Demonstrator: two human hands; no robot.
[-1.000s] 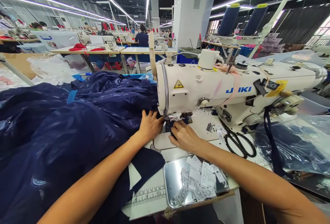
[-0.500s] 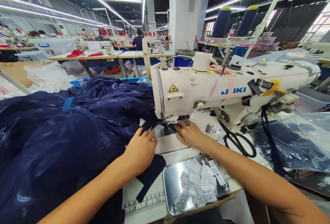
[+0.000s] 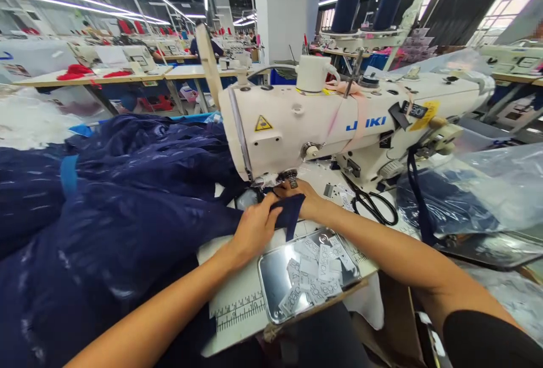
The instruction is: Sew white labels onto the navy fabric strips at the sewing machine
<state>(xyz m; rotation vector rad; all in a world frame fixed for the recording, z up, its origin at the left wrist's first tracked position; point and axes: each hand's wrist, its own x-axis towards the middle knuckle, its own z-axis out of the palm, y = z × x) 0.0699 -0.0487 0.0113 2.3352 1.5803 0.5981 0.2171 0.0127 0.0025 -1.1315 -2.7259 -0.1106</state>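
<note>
My left hand (image 3: 254, 229) is closed on navy fabric (image 3: 290, 210), pinching it between thumb and fingers in front of the needle area. A short end of the fabric sticks out past the fingers to the right. My right hand (image 3: 306, 201) is at the sewing machine's (image 3: 280, 125) needle area, its fingers bent together on the dark cloth there. The cloth end and the machine head partly cover those fingertips. A large gathered heap of navy garments (image 3: 139, 204) spreads over the left side and runs up to the machine.
A metal tray (image 3: 271, 306) of printed white labels (image 3: 322, 272) lies at the table's front edge. Black scissors (image 3: 373, 207) rest right of my right hand. Beyond them is plastic-wrapped navy cloth (image 3: 449, 193). Navy thread cones (image 3: 348, 3) stand behind the machine.
My left hand has moved right, bringing the navy fabric end up in front of my right hand. My right hand stays by the needle. The whole view has shifted.
</note>
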